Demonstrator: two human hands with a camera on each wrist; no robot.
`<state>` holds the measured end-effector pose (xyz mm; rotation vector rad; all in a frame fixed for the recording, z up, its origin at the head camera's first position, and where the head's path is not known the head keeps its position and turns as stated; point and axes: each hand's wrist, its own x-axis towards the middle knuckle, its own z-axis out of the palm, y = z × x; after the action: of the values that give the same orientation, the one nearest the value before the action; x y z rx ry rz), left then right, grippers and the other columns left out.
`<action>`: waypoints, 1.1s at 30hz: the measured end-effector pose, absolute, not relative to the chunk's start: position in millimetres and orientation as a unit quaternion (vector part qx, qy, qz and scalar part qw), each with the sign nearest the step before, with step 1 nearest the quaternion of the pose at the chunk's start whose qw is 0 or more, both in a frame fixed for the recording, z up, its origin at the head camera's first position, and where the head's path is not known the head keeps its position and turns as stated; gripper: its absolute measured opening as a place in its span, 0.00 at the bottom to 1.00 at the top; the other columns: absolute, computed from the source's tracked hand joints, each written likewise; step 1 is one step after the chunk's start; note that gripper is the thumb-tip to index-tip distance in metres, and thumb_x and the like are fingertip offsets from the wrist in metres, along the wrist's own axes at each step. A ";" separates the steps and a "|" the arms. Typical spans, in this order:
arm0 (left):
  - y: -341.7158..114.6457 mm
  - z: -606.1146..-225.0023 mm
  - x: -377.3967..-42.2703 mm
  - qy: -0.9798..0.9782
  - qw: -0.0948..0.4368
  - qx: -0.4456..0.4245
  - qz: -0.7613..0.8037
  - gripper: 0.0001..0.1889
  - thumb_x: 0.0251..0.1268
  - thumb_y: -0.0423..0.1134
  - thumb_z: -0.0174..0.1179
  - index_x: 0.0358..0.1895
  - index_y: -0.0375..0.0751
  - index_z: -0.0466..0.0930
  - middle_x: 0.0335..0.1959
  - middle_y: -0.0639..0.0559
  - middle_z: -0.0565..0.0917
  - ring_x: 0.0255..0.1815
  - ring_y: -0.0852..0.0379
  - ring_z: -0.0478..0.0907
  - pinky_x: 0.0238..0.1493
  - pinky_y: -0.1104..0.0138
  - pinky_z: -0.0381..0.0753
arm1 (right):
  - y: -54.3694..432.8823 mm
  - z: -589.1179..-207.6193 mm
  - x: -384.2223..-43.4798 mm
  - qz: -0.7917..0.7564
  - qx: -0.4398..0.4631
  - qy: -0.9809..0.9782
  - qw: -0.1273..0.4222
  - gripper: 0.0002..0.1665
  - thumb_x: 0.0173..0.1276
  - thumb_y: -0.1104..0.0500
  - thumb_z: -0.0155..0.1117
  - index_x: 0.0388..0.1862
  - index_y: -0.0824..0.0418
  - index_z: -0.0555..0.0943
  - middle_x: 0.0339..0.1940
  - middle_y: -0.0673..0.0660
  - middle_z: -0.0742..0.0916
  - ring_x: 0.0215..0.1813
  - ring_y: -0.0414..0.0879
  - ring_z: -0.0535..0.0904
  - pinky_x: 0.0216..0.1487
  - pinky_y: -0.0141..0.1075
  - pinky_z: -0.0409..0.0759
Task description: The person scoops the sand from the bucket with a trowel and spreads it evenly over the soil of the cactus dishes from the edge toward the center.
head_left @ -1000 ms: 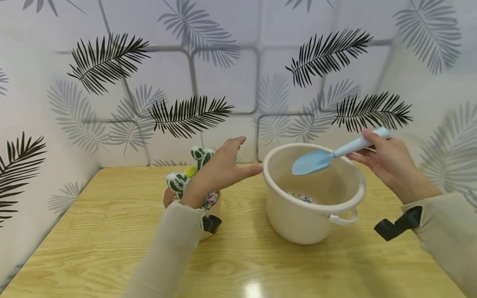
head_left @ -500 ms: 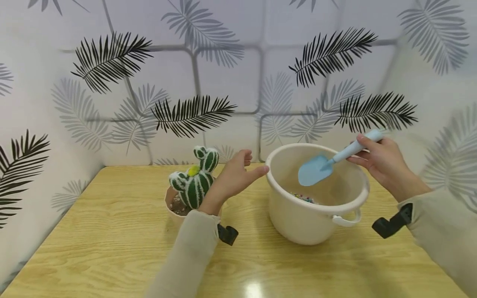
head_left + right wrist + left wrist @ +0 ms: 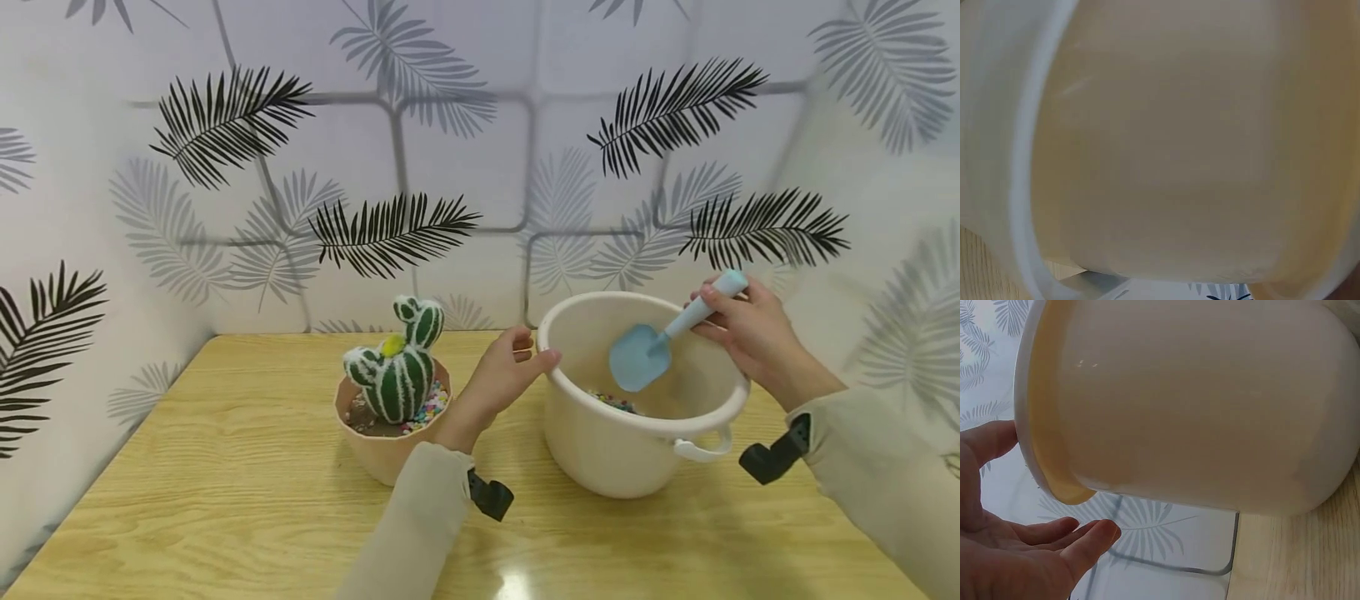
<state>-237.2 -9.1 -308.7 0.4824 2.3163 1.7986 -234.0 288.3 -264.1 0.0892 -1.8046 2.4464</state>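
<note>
My right hand (image 3: 765, 333) grips the handle of a light blue hand trowel (image 3: 640, 357), whose blade points down inside the mouth of a cream bucket (image 3: 600, 454). Small multicoloured pieces (image 3: 613, 403) show at the bucket's bottom. At the bucket's left rim is my left hand (image 3: 498, 379). The left wrist view shows the left hand (image 3: 1004, 556) with its thumb on the rim and the other fingers relaxed, apart from the bucket wall (image 3: 1179, 412). In the right wrist view, the bucket's outside (image 3: 1166, 137) fills most of the picture; the trowel is hidden there.
Left of the bucket stands a peach-coloured pot (image 3: 378, 457) with a green and white plush cactus (image 3: 401, 383). Colourful pieces (image 3: 433, 402) cover part of its dark fill. Both containers are on a wood-grain table (image 3: 225, 500), before a leaf-patterned backdrop (image 3: 465, 167).
My left hand has moved right, away from over the pot, until its thumb met the bucket's rim. The trowel has tilted steeper, its blade lower in the bucket; my right hand has shifted left.
</note>
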 end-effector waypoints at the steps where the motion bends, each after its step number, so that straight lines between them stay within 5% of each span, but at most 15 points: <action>1: -7.9 -309.7 -237.5 0.773 0.084 0.163 0.607 0.32 0.67 0.45 0.57 0.69 0.32 0.60 0.67 0.36 0.67 0.68 0.41 0.66 0.65 0.52 0.70 | 288.1 -264.5 -234.4 0.802 0.029 -0.594 0.050 0.12 0.64 0.61 0.64 0.42 0.58 0.70 0.32 0.49 0.83 0.36 0.38 0.83 0.37 0.31 0.84; 21: 7.8 -321.5 -237.1 0.676 0.119 0.156 0.710 0.24 0.67 0.36 0.55 0.64 0.31 0.66 0.58 0.35 0.75 0.58 0.43 0.76 0.58 0.56 0.77 | 273.8 -275.9 -242.9 0.731 0.008 -0.682 0.028 0.09 0.71 0.62 0.56 0.47 0.55 0.68 0.38 0.43 0.81 0.45 0.33 0.78 0.42 0.24 0.80; 29: 7.2 -317.9 -235.2 0.683 0.119 0.160 0.703 0.24 0.67 0.35 0.54 0.65 0.30 0.65 0.59 0.33 0.73 0.57 0.43 0.75 0.57 0.56 0.78 | 271.0 -277.9 -245.2 0.662 0.006 -0.749 -0.002 0.08 0.74 0.59 0.52 0.49 0.53 0.67 0.41 0.41 0.80 0.58 0.43 0.72 0.50 0.25 0.78; 33: 9.0 -316.3 -236.1 0.680 0.121 0.144 0.708 0.24 0.66 0.34 0.55 0.64 0.30 0.65 0.58 0.34 0.73 0.56 0.44 0.76 0.57 0.56 0.78 | 269.4 -277.0 -247.3 0.623 0.009 -0.782 -0.027 0.11 0.75 0.58 0.49 0.54 0.56 0.66 0.52 0.48 0.78 0.70 0.54 0.64 0.54 0.26 0.77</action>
<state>-236.1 9.0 -316.3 0.4200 1.9876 2.0696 -247.3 269.4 -277.0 0.0295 -2.4986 1.9910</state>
